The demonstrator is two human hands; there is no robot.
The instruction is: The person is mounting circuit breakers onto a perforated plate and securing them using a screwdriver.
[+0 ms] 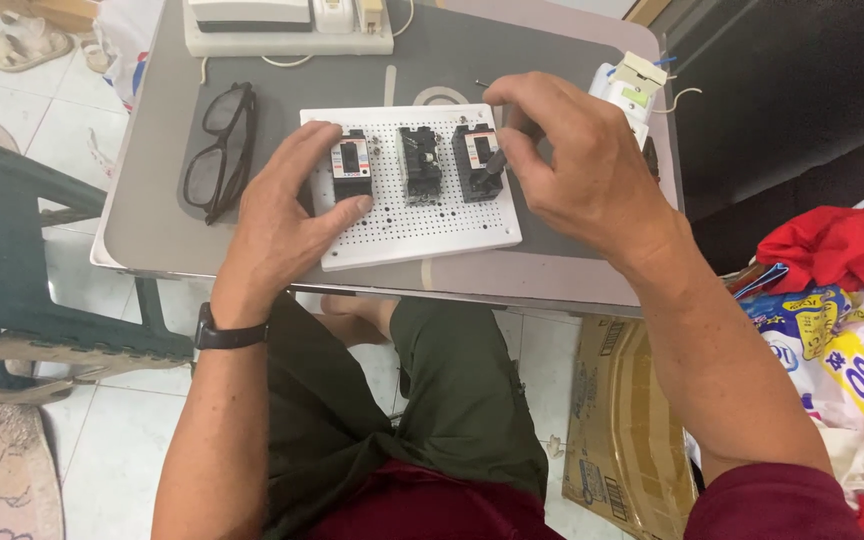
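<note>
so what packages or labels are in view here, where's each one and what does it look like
Cardboard box: flattened, brown, on the floor under the table's right edge.
Plastic packs: crinkled, white, blue and yellow, heaped at the right edge below a red cloth.
Breaker labels: small red and white stickers on the left breaker, touched by the left hand, and on the right breaker, by the right hand.

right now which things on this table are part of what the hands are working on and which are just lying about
In use:
- white perforated board, steadied by the left hand
- three black breakers: left, middle, right
- dark tool held by the right hand

Lying about:
- black glasses
- white power strip
- white switch part
</note>
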